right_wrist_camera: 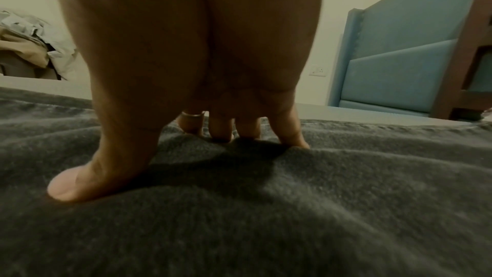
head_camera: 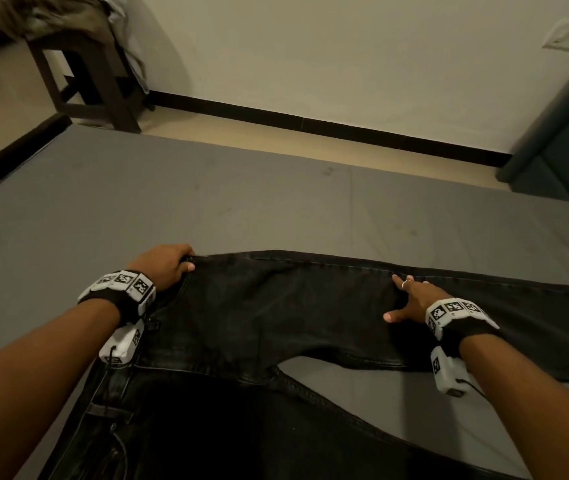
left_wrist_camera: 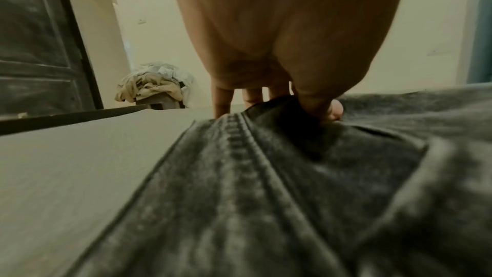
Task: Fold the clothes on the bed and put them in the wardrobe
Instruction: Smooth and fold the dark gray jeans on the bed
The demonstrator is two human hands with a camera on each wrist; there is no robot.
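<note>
The left hand is pinching the waistband corner of the black denim jeans; the right hand is pressing flat, fingers spread, on one leg; keep the cloth taut on the grey bed while smoothing

Your items by colour: jeans, washed black with grey fading; bed sheet, plain grey; wristbands, white with black square patterns; armchair, teal-blue; stool, dark brown.

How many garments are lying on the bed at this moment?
1: black jeans spread on the grey bed, left hand gripping the waistband, right hand flat on a leg. The bed's near part is out of view.
</note>
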